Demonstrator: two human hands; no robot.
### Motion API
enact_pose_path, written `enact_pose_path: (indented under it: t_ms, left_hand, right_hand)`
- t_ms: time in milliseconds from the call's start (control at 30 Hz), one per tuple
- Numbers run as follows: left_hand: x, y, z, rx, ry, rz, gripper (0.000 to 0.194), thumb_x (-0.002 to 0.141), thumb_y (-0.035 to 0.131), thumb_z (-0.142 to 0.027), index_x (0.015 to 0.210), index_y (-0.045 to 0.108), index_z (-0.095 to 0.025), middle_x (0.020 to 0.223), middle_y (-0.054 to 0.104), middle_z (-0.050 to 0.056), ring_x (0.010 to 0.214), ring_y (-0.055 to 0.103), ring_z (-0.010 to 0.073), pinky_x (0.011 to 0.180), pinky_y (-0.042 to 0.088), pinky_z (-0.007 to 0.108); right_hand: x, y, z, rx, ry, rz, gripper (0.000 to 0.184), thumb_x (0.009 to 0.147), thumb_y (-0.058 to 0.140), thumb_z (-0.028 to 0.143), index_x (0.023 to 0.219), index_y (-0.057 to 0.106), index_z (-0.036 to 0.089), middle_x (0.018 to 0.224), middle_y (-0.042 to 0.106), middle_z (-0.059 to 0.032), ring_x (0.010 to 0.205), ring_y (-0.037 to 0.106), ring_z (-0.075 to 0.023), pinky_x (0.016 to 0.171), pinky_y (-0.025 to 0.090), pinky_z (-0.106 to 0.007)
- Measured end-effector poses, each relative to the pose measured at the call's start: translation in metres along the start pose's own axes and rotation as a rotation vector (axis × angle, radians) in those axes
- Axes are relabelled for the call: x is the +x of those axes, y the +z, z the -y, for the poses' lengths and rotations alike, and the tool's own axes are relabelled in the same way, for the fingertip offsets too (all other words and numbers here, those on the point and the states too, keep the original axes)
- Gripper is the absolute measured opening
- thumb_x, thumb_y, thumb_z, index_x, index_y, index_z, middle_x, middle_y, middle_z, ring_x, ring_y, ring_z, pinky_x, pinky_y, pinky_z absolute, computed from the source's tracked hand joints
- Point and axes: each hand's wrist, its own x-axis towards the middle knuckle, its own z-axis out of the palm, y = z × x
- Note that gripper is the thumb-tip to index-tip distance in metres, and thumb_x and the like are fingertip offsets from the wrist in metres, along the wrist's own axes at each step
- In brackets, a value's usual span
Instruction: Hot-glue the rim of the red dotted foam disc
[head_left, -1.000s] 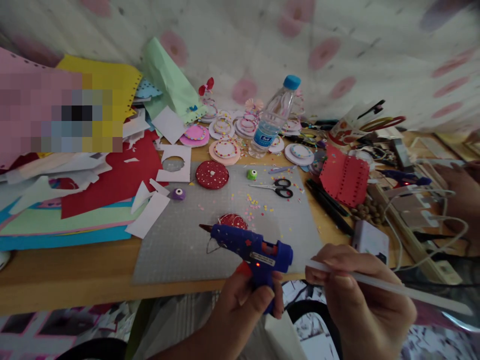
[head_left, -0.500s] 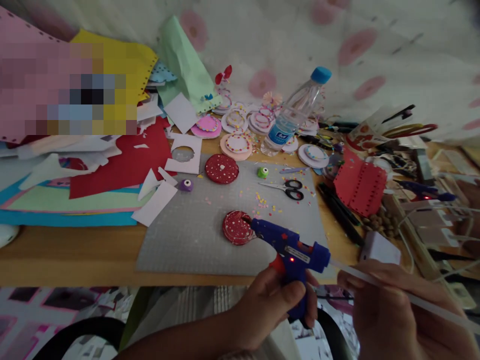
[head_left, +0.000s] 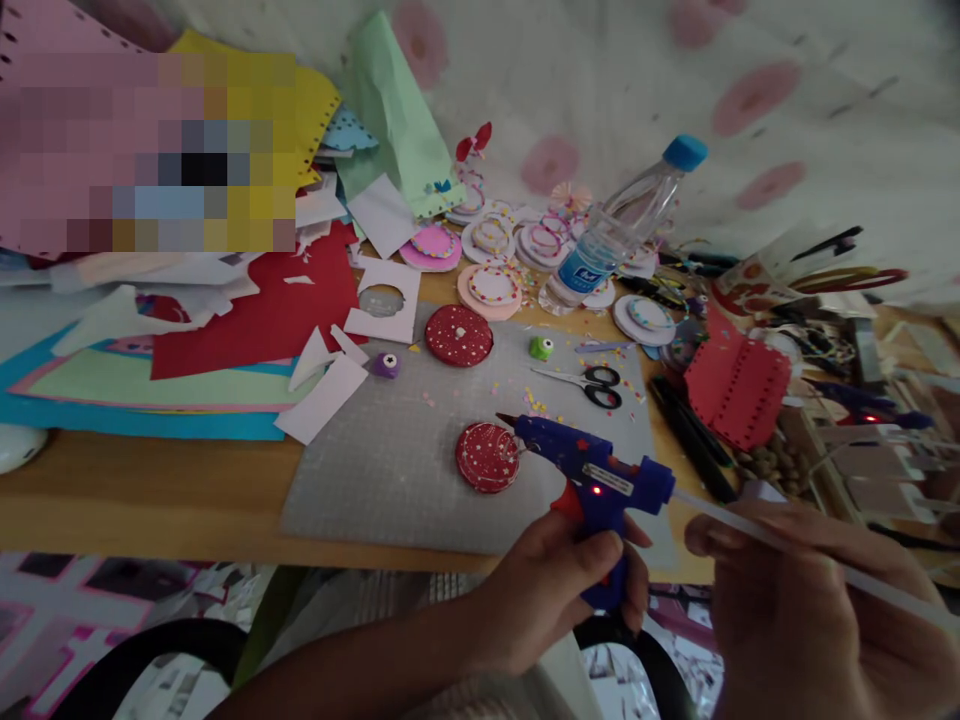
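Observation:
My left hand (head_left: 547, 590) is wrapped round the grip of a blue hot glue gun (head_left: 592, 475) whose red light is on. The gun's nozzle points left, just above a red spotted paper disc (head_left: 486, 458) on the grey cutting mat (head_left: 390, 470). My right hand (head_left: 810, 610) pinches a long white glue stick (head_left: 817, 565) whose front end sits at the back of the gun. A second red spotted disc (head_left: 458, 334) lies farther back on the mat.
Scissors (head_left: 592, 385), a green punch (head_left: 541, 348) and a purple punch (head_left: 386, 365) lie on the mat. A water bottle (head_left: 615, 235) stands behind, among decorated paper rounds (head_left: 493, 287). Coloured paper sheets (head_left: 172, 370) pile at left. Red card (head_left: 739, 385), pens and cables crowd the right.
The glue gun has moved right and back, so its nozzle now sits by the near red disc. The glue stick's tip has come up to the gun's back. The view shifted.

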Motion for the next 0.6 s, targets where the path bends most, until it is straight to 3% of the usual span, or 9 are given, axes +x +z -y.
enact_pose_path:
  t_ms: [67,200,300,433,500,600]
  left_hand:
    - [-0.001,0.001,-0.003,-0.001,0.014,0.0,0.035,0.082,0.072,-0.042,0.098,0.061,-0.013,0.069,0.06,0.002,0.061,0.055,0.011,0.062,0.038,0.024]
    - [-0.003,0.001,-0.008,0.008,0.021,-0.021,0.036,0.082,0.071,-0.042,0.099,0.06,-0.012,0.07,0.059,0.002,0.062,0.054,0.0113,0.064,0.039,0.025]
    - [-0.003,-0.001,-0.008,0.014,0.021,-0.019,0.035,0.083,0.07,-0.041,0.1,0.059,-0.012,0.071,0.059,0.003,0.063,0.054,0.0116,0.064,0.039,0.025]
    - [-0.002,0.004,-0.005,0.05,0.013,0.02,0.034,0.082,0.071,-0.044,0.094,0.061,-0.013,0.068,0.058,0.002,0.063,0.053,0.0118,0.063,0.037,0.026]
    - [-0.002,0.009,-0.004,0.075,-0.003,0.013,0.035,0.077,0.074,-0.046,0.087,0.062,-0.014,0.069,0.056,0.001,0.064,0.05,0.0116,0.064,0.037,0.026]
    - [-0.002,0.014,-0.002,0.108,-0.054,-0.041,0.039,0.07,0.079,-0.049,0.08,0.062,-0.016,0.073,0.055,0.0,0.065,0.048,0.0115,0.065,0.036,0.027]
  right_hand:
    - [0.005,0.005,0.002,0.056,-0.035,-0.026,0.013,0.084,0.065,0.028,0.096,0.066,0.02,0.084,0.061,-0.0025,0.067,0.059,-0.0171,0.063,0.047,-0.034]
    - [0.021,0.001,-0.008,0.202,-0.02,0.189,0.039,0.075,0.072,0.044,0.107,0.064,0.022,0.08,0.061,-0.0035,0.065,0.057,-0.0194,0.06,0.05,-0.037]
    - [0.027,-0.012,-0.018,0.229,-0.02,0.325,0.037,0.075,0.07,0.046,0.103,0.066,0.023,0.079,0.061,-0.0036,0.065,0.058,-0.0188,0.059,0.052,-0.035]
    - [0.012,-0.024,-0.023,0.063,0.091,0.51,0.039,0.083,0.062,0.046,0.114,0.067,0.022,0.096,0.067,-0.0086,0.072,0.063,-0.0202,0.062,0.056,-0.033]
    - [0.0,-0.023,-0.023,-0.029,0.205,0.614,0.04,0.084,0.063,0.044,0.118,0.065,0.023,0.088,0.068,-0.0062,0.057,0.059,-0.0152,0.047,0.051,-0.026]
    - [-0.008,-0.011,-0.021,-0.066,0.294,0.668,0.033,0.082,0.068,0.04,0.111,0.068,0.024,0.067,0.062,0.0002,0.041,0.043,-0.0089,0.031,0.035,-0.018]
